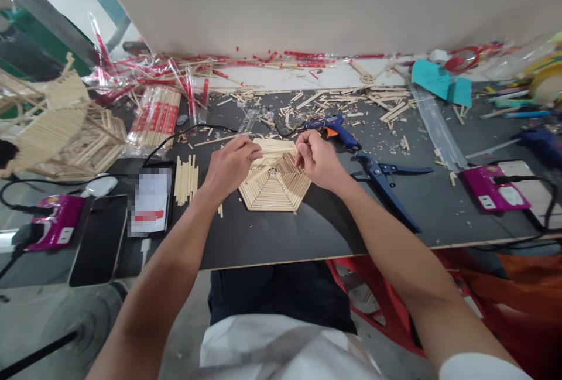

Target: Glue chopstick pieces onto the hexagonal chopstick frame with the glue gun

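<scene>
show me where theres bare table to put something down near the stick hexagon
Bare dark table runs along the near edge, in front of the stick hexagon and between the forearms. Another free patch lies between the blue cutters and the purple power strip. The back edge is crowded with stick scraps and wrappers.

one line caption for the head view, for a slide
Both hands, left hand and right hand, pinch the far edge of a hexagonal wooden-stick panel on a cluttered black worktable.

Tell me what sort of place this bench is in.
Probably a small craft workshop. Both hands, left hand and right hand, grip a hexagonal stick panel; a blue glue gun and blue cutters lie on the dark table, with wood offcuts scattered behind.
</scene>
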A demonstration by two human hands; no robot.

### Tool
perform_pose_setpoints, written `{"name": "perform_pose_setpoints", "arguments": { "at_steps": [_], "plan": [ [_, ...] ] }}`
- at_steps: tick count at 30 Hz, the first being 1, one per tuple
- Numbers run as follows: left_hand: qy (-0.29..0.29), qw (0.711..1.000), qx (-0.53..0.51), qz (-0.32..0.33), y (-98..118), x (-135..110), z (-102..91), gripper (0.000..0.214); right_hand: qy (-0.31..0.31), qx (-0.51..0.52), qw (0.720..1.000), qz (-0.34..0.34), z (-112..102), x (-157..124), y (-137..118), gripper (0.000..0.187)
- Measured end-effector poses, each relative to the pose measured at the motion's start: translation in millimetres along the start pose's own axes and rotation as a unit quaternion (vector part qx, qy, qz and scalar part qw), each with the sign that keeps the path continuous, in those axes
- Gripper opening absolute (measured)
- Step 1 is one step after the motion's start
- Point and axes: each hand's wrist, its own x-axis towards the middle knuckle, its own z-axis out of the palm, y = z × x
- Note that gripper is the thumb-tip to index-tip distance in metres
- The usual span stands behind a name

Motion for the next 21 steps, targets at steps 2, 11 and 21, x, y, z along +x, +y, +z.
{"name": "perform_pose_setpoints", "arguments": {
  "at_steps": [2,11,21],
  "plan": [
    [0.009,1.000,0.010,-0.003,-1.9,-0.7,0.8,0.028,0.007,-0.015,1.000,0.009,-2.4,0.4,-1.5,0.037],
    [-0.012,0.998,0.053,-0.037,-3.1,-0.3,2.6,0.029,0.075,-0.018,0.997,0.018,-10.1,4.1,-4.5,0.036],
    [-0.039,0.999,0.005,-0.018,-9.4,0.5,3.7,0.029,0.093,0.027,0.994,0.048,-8.4,3.3,4.1,0.016]
  ]
}}
